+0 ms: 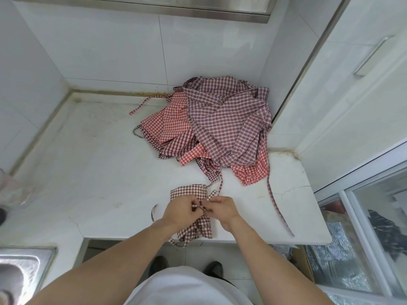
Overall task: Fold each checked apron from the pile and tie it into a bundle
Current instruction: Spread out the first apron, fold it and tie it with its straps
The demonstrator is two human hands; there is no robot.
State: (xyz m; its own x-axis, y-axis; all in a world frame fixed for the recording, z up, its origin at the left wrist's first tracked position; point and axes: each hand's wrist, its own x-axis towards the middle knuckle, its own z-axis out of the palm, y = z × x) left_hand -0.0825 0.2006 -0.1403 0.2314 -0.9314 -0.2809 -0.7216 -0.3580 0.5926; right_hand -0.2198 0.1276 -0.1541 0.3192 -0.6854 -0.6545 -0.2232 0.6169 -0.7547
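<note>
A folded dark-red checked apron (189, 192) lies at the near edge of the white counter (99, 168). Over its middle, my left hand (181, 209) and my right hand (222, 209) each pinch a piece of the apron's strap (199, 208), fingertips almost touching. A short strap end (211, 194) sticks up beside my right hand, and the apron's lower part (198, 230) hangs toward the counter edge. Farther back right lies the pile of checked aprons (220, 119), red and purple-brown, crumpled with straps trailing.
A long strap (277, 205) from the pile runs down the counter's right side. A steel sink (19, 269) is at the lower left. White cabinet doors (352, 84) stand right of the pile, with glass-fronted shelving (363, 227) below. Tiled walls enclose the counter's back and left.
</note>
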